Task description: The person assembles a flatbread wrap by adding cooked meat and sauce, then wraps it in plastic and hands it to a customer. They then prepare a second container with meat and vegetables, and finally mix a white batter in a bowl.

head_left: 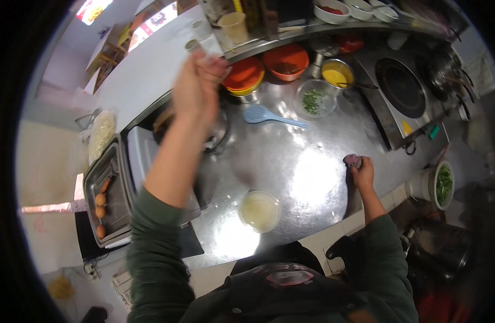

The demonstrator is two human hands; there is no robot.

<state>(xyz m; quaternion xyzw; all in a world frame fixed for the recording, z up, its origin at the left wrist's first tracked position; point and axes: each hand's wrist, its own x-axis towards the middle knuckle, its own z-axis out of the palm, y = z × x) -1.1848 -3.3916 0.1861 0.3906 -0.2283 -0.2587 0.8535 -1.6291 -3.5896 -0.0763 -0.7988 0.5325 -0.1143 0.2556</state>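
My left hand (196,89) is raised at the far left of the steel counter (323,191). Motion smears its fingers, so whether they hold anything cannot be told. Beside its fingertips stands a small pale cup (192,45), and I cannot tell whether they touch. My right hand (365,173) is closed on a crumpled purplish cloth (352,160) at the counter's right front. Between my arms a round clear bowl (260,210) with pale yellowish liquid sits near the front edge. Farther back lies a blue slotted spoon (256,113).
Orange bowls (286,62), a clear bowl of chopped greens (314,101) and a metal pot of yellow liquid (337,74) line the back. A round cooktop (401,88) stands right. A metal tray (112,202) with eggs is left; a bucket of greens (444,185) is lower right.
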